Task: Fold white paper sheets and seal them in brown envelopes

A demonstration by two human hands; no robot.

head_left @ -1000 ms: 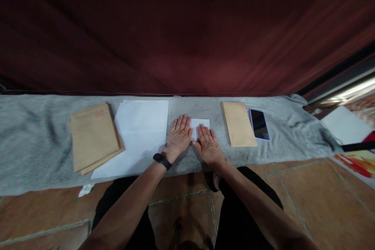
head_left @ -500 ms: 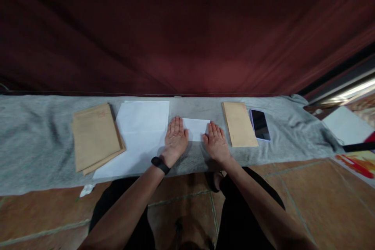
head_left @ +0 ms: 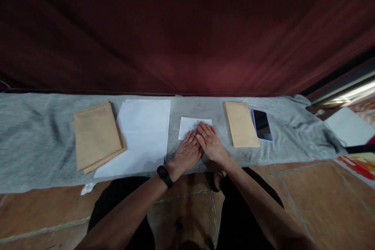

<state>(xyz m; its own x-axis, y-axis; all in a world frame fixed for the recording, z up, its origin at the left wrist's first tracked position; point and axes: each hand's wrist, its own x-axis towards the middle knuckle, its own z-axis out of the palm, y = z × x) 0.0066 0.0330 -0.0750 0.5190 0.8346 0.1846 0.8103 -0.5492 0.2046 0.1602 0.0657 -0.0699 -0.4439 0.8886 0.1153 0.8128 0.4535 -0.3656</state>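
A small folded white paper (head_left: pixel 187 124) lies flat on the grey cloth, in front of me. My left hand (head_left: pixel 189 150) rests with outstretched fingers over its lower edge. Beside it, my right hand (head_left: pixel 211 142) lies flat on the paper's right part, fingers extended and touching or slightly overlapping the left hand's fingertips. Neither hand grasps anything. Both cover the lower and right parts of the paper. To the left are large white sheets (head_left: pixel 143 136); to the right is a stack of brown envelopes (head_left: pixel 242 125).
More brown envelopes (head_left: pixel 98 136) overlap the white sheets at the left. A phone (head_left: pixel 262 125) lies by the right-hand envelopes. The long surface is draped in grey cloth (head_left: pixel 35 144), with a dark red curtain (head_left: pixel 187 39) behind it and a tiled floor (head_left: pixel 307 195) below.
My left hand has slid right and down from the paper's left end, uncovering that end. My right hand has shifted slightly left onto the paper, so the hands now meet.
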